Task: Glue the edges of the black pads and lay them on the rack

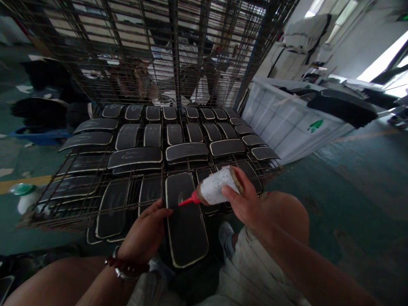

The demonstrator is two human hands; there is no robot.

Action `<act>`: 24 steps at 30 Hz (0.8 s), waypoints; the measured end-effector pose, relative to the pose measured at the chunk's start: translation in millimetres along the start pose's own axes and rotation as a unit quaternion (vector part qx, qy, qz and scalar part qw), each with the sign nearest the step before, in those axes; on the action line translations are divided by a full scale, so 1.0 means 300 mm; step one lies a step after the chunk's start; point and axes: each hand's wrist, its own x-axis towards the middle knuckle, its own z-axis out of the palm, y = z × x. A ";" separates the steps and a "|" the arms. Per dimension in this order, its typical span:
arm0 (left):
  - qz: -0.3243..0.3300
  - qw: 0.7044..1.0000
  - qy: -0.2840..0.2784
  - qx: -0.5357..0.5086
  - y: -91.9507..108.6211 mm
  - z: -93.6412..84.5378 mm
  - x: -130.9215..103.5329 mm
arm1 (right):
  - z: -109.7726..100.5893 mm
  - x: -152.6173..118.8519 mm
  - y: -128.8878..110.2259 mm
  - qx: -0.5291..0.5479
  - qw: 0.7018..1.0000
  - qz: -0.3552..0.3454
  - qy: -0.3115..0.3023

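My right hand [244, 195] is wrapped round a squeeze bottle [215, 187] with a whitish, stained body and a red nozzle. The bottle is tilted, and its tip points down at a dark rounded-rectangle pad [187, 233] with a pale edge. Whether the tip touches the surface I cannot tell. A small pale wet-looking streak shows near the tip. My left hand [148, 229] pinches the left edge of this same pad, thumb on top and the other fingers partly hidden. The pad lies at the near edge of a wire rack, closest to me.
Rows of similar dark pads [186, 151] cover the wire rack [76, 212]. A wire mesh panel [175, 55] rises behind. On the right stands a white bin [280, 114] with dark pieces inside; a blue crate [43, 136] and a green-capped bottle [24, 195] are on the left.
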 end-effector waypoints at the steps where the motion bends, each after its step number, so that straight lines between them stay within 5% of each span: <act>1: 0.002 1.000 0.005 0.000 0.007 -0.003 0.003 | -0.007 -0.008 -0.002 0.006 1.000 0.012 -0.020; 5: 0.005 1.000 0.004 0.000 0.028 -0.011 0.003 | -0.033 -0.004 -0.034 0.031 0.995 0.040 -0.086; 12: -0.006 0.999 -0.032 0.007 0.039 -0.012 -0.006 | -0.036 0.035 -0.060 0.035 0.997 -0.043 -0.059; 16: 0.004 1.000 -0.022 -0.016 0.039 -0.016 0.005 | -0.009 0.040 -0.043 0.110 0.985 0.113 -0.068; 20: 0.021 0.996 0.046 -0.077 0.046 -0.070 0.037 | 0.034 0.137 -0.088 0.235 0.922 0.298 0.080; 24: 0.094 0.981 0.125 -0.116 0.158 -0.250 0.088 | 0.060 0.270 -0.182 0.288 0.891 0.252 0.244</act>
